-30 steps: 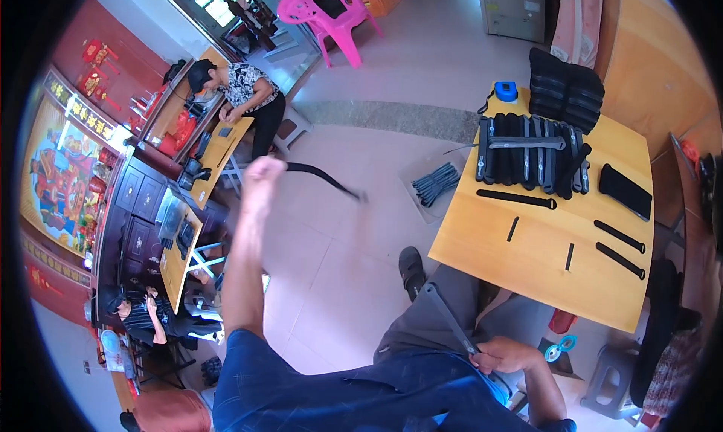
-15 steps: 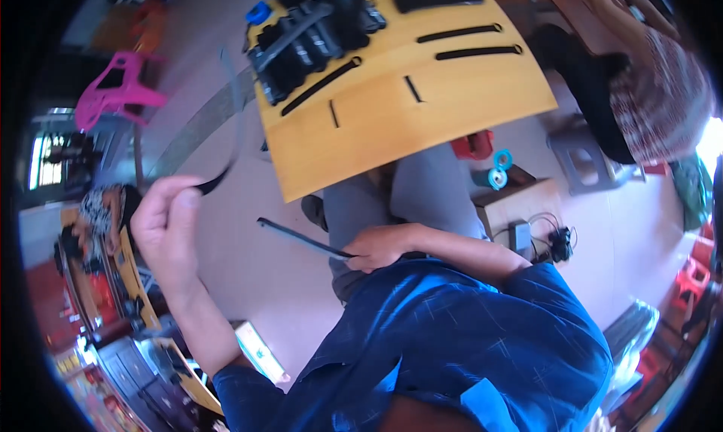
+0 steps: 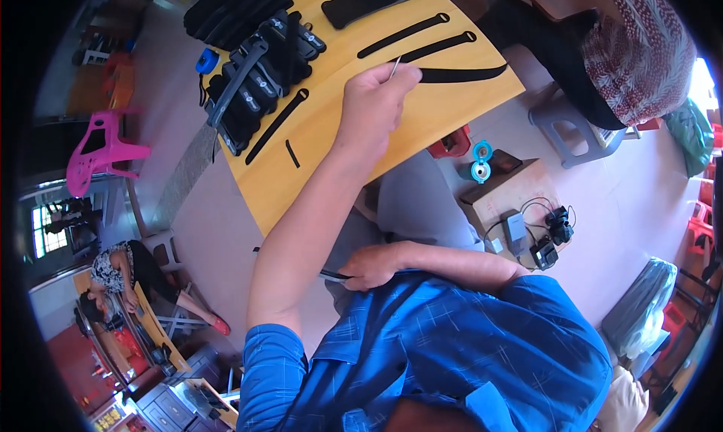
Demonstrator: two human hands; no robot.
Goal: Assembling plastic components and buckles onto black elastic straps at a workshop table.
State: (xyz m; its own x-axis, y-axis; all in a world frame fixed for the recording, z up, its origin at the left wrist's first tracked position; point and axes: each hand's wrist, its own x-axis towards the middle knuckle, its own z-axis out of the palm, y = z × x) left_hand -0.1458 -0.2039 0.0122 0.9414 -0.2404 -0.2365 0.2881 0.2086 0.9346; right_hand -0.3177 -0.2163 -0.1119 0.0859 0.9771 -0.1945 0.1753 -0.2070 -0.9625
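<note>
My left hand (image 3: 380, 104) is over the yellow table (image 3: 279, 198) with thumb and fingers pinched together on a black strap (image 3: 467, 75). The strap runs out to the right towards the table's edge. A thin pale sliver shows at my fingertips; I cannot tell what it is. Close to my lap, my right hand (image 3: 370, 266) is closed on another black strip (image 3: 335, 274), partly hidden behind my left forearm. Two black straps with ring ends (image 3: 403, 35) (image 3: 444, 46) lie just beyond my left hand. Further left are one more ring-ended strap (image 3: 277, 127) and a short black strip (image 3: 292, 154).
Bundled black straps (image 3: 260, 78), a stack of black material (image 3: 237, 14), a blue roll (image 3: 206, 61) and a flat black case (image 3: 373, 3) occupy the table's far side. A seated person (image 3: 640, 48) is at the right, near a carton (image 3: 520, 198) with chargers and cables.
My left hand has swung from the left side across to over the table, carrying the strap. My right hand stays near my lap. The view has shifted, so the table sits further left.
</note>
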